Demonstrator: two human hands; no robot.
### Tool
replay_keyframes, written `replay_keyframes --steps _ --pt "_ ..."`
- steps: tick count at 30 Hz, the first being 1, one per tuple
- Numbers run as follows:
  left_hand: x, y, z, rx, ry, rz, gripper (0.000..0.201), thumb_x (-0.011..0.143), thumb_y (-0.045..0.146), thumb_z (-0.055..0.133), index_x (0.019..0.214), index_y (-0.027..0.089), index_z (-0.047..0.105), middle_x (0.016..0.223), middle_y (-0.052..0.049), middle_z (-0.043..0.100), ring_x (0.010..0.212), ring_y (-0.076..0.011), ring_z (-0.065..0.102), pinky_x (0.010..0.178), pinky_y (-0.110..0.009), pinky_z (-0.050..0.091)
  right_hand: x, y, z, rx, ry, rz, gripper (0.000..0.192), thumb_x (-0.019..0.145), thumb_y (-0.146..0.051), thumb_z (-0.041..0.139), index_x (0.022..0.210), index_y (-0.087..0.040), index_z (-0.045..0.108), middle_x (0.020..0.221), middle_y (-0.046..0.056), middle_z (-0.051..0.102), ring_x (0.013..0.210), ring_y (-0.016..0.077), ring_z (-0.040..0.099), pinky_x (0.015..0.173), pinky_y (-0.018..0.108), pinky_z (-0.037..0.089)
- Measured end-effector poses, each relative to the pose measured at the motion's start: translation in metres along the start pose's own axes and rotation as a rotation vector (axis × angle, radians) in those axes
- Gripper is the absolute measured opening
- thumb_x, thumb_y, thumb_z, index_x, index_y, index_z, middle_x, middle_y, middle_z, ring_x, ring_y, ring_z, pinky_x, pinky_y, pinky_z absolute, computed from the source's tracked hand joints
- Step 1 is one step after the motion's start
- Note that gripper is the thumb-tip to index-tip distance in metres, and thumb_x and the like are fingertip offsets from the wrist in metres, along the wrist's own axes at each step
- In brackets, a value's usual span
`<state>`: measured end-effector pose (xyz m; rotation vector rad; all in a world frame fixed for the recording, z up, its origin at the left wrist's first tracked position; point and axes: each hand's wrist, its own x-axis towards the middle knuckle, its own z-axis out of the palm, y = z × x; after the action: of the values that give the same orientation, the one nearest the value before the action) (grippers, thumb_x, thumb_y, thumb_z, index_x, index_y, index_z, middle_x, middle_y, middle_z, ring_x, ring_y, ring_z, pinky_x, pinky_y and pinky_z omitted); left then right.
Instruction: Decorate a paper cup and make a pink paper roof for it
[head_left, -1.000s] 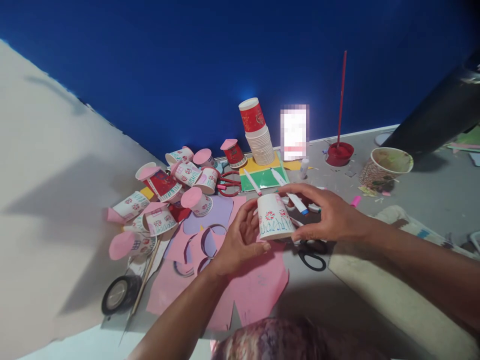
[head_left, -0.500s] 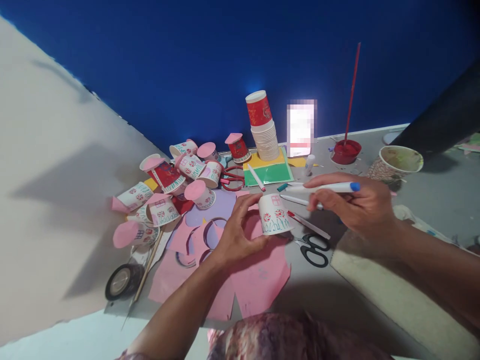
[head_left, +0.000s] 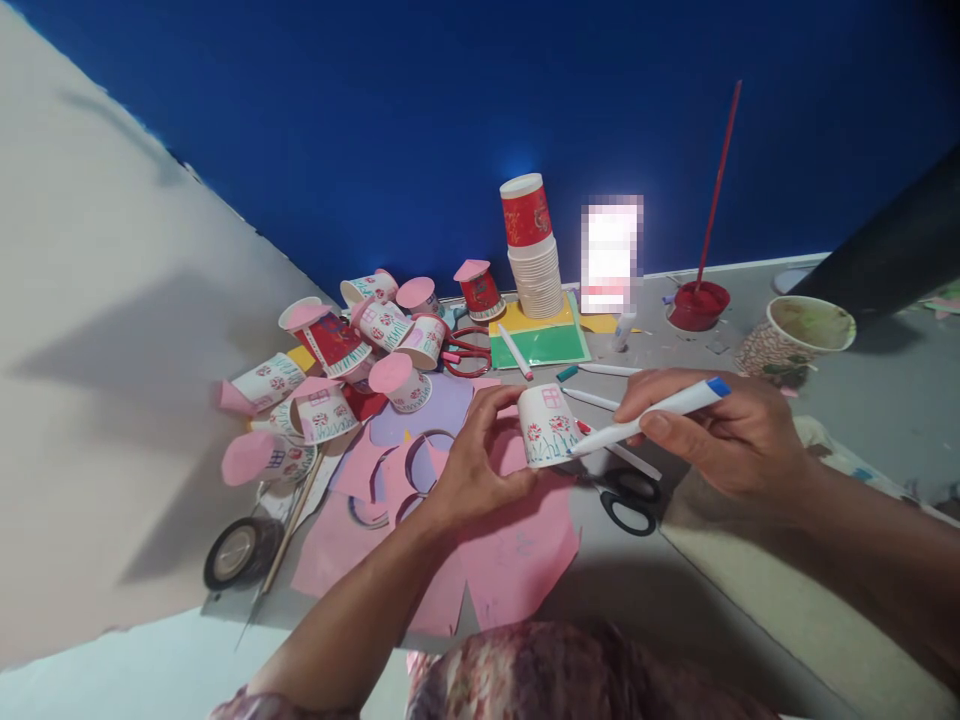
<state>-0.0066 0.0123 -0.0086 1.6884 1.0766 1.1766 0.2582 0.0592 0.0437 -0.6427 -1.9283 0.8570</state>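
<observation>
Half a second before, the right hand (head_left: 731, 440) kept the white marker (head_left: 686, 404) nearly level and away from the paper cup (head_left: 546, 430); now the marker had been lowered, and its tip was at the cup's lower right edge, touching it or very near. The cup stayed almost in the same place, in the left hand (head_left: 480, 460), above the pink paper (head_left: 525, 560) and to the left of the black-handled scissors (head_left: 624, 494).

The left fingers were grasping the cup from its left side, with the thumb low by the rim. The right fingers were pinching the marker around its middle. The cup stood with its wide mouth downward, its long axis roughly upright. The marker lay slanted, its tip down to the left and its blue end up to the right.
</observation>
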Motion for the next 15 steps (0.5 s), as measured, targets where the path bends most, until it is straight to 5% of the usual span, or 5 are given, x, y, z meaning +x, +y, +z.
replay_keyframes --steps 15 --pt "-0.0003 0.0007 0.0012 -0.03 -0.007 -0.021 0.072 0.075 0.026 0.089 0.139 0.031 0.056 0.143 -0.009 0.052 0.133 -0.0313 0.056 0.114 -0.047 0.051 0.0024 -0.0005 0.0029 -0.014 -0.052 -0.024 0.011 0.098 -0.023 0.066 0.094 -0.023 0.076 0.079 -0.001 0.078 0.061 0.0132 0.068 0.057 0.025 0.051"
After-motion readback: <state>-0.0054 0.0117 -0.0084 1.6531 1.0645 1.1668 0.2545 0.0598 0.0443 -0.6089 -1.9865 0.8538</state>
